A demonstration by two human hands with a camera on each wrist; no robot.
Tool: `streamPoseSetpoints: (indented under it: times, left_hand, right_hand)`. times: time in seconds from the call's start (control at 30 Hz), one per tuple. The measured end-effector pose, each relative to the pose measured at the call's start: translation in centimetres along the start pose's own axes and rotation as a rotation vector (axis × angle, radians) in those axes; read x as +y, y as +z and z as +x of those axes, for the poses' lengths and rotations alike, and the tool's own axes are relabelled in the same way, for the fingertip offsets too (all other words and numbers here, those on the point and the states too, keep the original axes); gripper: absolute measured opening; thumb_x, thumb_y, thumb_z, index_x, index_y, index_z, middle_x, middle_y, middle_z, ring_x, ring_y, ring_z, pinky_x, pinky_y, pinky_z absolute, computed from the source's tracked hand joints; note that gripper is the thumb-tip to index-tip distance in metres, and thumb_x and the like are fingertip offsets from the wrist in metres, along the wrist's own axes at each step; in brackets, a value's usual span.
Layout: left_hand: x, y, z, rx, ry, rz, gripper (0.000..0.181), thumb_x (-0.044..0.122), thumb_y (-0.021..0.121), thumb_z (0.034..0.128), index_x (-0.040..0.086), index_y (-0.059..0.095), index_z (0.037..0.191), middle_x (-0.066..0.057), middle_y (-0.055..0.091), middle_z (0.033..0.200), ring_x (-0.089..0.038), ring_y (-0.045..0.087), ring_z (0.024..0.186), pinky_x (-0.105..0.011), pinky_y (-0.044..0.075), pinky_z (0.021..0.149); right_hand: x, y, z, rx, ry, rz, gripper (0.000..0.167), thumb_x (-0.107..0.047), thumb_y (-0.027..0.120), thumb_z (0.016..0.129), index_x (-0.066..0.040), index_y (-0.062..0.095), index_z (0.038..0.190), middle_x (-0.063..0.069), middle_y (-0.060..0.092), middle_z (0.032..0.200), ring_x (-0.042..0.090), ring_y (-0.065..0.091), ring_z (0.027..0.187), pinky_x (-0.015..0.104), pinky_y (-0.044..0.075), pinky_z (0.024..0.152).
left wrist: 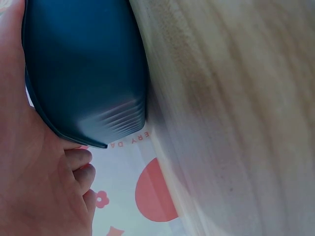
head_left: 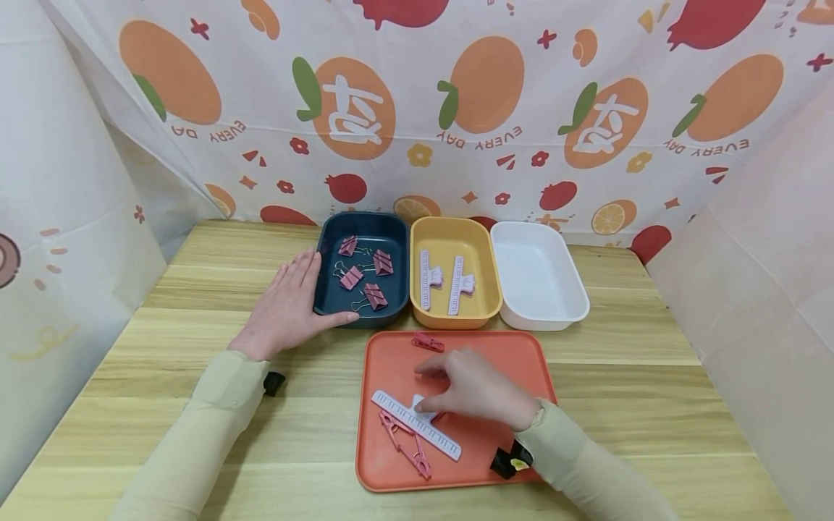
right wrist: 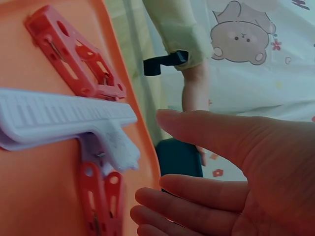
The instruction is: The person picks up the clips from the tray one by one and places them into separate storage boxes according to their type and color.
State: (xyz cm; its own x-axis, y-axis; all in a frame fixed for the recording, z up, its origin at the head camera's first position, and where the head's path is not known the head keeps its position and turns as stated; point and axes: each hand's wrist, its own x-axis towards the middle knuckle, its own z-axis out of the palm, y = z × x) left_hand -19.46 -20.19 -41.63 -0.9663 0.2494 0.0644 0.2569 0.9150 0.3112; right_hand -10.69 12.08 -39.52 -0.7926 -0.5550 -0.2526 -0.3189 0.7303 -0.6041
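Note:
My left hand (head_left: 287,302) rests against the dark blue box (head_left: 317,286), its fingers straight along the left side and the thumb across the front rim. Over the orange-red tray (head_left: 502,354) hovers my right hand (head_left: 478,387), thumb and fingers spread apart and holding nothing. Nearest to it is a lilac ruler-shaped clip (right wrist: 64,110), lying slantwise on the tray. A reddish-pink clothespin (right wrist: 74,59) lies beside and partly under this clip. Another clothespin (right wrist: 115,201) sits by the clip's handle, mostly hidden by my hand in the head view. A third clothespin (head_left: 428,341) lies at the tray's far edge.
Several pink binder clips (head_left: 382,262) lie in the dark blue box. Beside it, a yellow box (head_left: 456,230) holds two lilac clips (head_left: 455,286). A white box (head_left: 541,271) stands at the right of the row. Patterned cloth (head_left: 417,166) hangs behind the wooden table (head_left: 625,376).

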Motion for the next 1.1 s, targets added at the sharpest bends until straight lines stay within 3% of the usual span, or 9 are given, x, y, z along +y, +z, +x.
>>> streamPoseSetpoints:
  times: [0.3, 0.83, 1.1]
  left_hand:
    - [0.0, -0.1, -0.1, 0.003, 0.005, 0.000, 0.135, 0.089, 0.056, 0.0750, 0.000, 0.006, 0.162, -0.025, 0.008, 0.167, -0.042, 0.006, 0.153, -0.056, 0.003, 0.122]
    - [-0.1, 0.0, 0.0, 0.001, -0.001, -0.001, 0.136, 0.091, 0.055, 0.0738, -0.001, 0.008, 0.162, -0.024, 0.009, 0.167, -0.041, 0.007, 0.153, -0.055, 0.003, 0.122]
    - [-0.1, 0.1, 0.1, -0.003, 0.001, -0.001, 0.136, 0.091, 0.055, 0.0738, -0.001, 0.008, 0.162, -0.023, 0.008, 0.167, -0.040, 0.006, 0.153, -0.055, 0.002, 0.122]
  right_hand:
    - [0.3, 1.0, 0.3, -0.030, -0.035, 0.082, 0.040, -0.026, 0.092, 0.078, -0.011, 0.077, 0.112, -0.012, 0.068, 0.090, 0.005, 0.063, 0.078, 0.019, 0.054, 0.073]
    - [0.2, 1.5, 0.5, -0.056, 0.005, 0.063, 0.017, -0.022, 0.090, 0.080, -0.022, 0.077, 0.091, -0.013, 0.064, 0.078, 0.008, 0.059, 0.073, 0.023, 0.053, 0.067]
    - [0.3, 1.4, 0.4, -0.061, -0.003, 0.139, 0.009, -0.019, 0.083, 0.088, -0.022, 0.075, 0.089, -0.011, 0.066, 0.077, 0.009, 0.063, 0.068, 0.024, 0.055, 0.062]
